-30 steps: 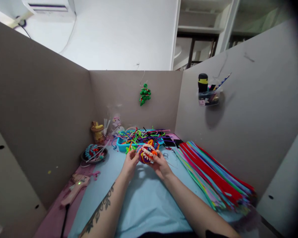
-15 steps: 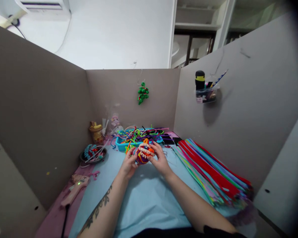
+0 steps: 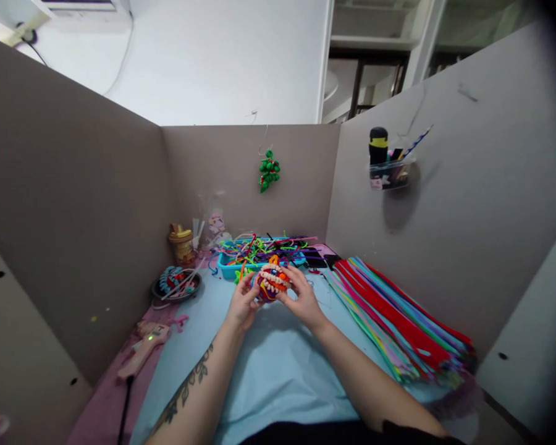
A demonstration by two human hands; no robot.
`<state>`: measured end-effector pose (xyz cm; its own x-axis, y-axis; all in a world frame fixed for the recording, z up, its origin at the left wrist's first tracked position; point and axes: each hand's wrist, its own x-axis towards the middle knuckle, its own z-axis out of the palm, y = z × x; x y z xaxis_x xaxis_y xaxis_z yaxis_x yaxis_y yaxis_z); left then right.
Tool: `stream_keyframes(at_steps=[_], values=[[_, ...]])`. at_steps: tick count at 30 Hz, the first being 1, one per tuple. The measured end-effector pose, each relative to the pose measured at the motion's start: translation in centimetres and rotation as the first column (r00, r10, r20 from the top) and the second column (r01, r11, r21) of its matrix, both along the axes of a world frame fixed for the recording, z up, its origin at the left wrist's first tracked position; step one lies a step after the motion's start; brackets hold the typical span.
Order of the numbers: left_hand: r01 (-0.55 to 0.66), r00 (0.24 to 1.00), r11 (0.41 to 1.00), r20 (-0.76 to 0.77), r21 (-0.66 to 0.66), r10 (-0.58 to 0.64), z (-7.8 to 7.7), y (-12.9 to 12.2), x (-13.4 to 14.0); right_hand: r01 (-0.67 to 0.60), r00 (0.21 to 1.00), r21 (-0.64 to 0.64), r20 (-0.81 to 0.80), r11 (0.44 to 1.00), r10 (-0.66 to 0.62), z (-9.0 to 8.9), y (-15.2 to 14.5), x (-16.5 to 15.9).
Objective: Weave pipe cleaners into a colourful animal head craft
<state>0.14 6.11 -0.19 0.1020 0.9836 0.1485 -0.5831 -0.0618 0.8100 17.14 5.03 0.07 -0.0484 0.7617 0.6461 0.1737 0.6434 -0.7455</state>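
Observation:
Between both hands, above the blue cloth [image 3: 278, 371], is a round, multicoloured pipe-cleaner craft [image 3: 272, 281]. It has cream curled rows, orange tufts on top and at one side, and purple and yellow bands below. My left hand [image 3: 243, 303] grips its left side, thumb toward me. On the right side, my right hand [image 3: 302, 298] holds it between thumb and fingers. The fingertips behind the craft are hidden. Just beyond the hands stands a blue basket [image 3: 227, 270] heaped with loose pipe cleaners [image 3: 259, 248].
Bundled pipe cleaners [image 3: 398, 315] lie along the right panel. At left are a pink glue gun [image 3: 143, 353] with a green light, a dark bowl [image 3: 178, 295] and a brown-and-yellow jar [image 3: 182, 246]. A clear holder [image 3: 389, 176] hangs on the right panel, a green ornament [image 3: 269, 170] at the back.
The craft has tilted slightly in my hands, so its cream rows and orange side show a little differently. Both hands keep their hold. The whole view has shifted slightly.

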Motion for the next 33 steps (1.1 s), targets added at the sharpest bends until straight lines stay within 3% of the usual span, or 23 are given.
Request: stream_keyframes(at_steps=[4,9,13,17,20,26,33], values=[[-0.052,0.999,0.999,0.016,0.013,0.052,0.0,0.0,0.2,0.031,0.997,0.044,0.066,0.999,-0.034,0.0,-0.5,-0.4],[-0.034,0.999,0.999,0.036,0.018,0.033,0.2,-0.1,0.1,0.004,0.997,0.059,0.083,0.998,-0.009,0.1,-0.7,-0.3],[0.044,0.998,0.999,0.043,0.009,-0.045,0.6,-0.1,-0.5,-0.053,0.990,0.011,-0.128,0.999,0.054,-0.1,-0.3,-0.4],[0.108,0.993,0.993,0.033,0.043,-0.110,0.7,0.0,-1.2,-0.192,0.941,-0.068,-0.298,0.979,0.164,0.1,0.0,-0.3],[0.120,0.992,0.991,0.033,0.065,-0.122,0.7,0.2,-1.5,-0.247,0.943,-0.106,-0.257,0.963,0.214,0.5,0.0,-0.1],[0.079,0.996,0.989,0.038,0.121,-0.084,0.8,0.2,-1.6,-0.211,0.967,-0.115,-0.169,0.971,0.190,0.6,-0.4,0.0],[0.010,1.000,0.972,-0.020,0.234,-0.005,1.6,-0.2,-2.2,-0.135,0.989,0.066,0.077,0.989,0.130,0.6,-1.1,0.5]])
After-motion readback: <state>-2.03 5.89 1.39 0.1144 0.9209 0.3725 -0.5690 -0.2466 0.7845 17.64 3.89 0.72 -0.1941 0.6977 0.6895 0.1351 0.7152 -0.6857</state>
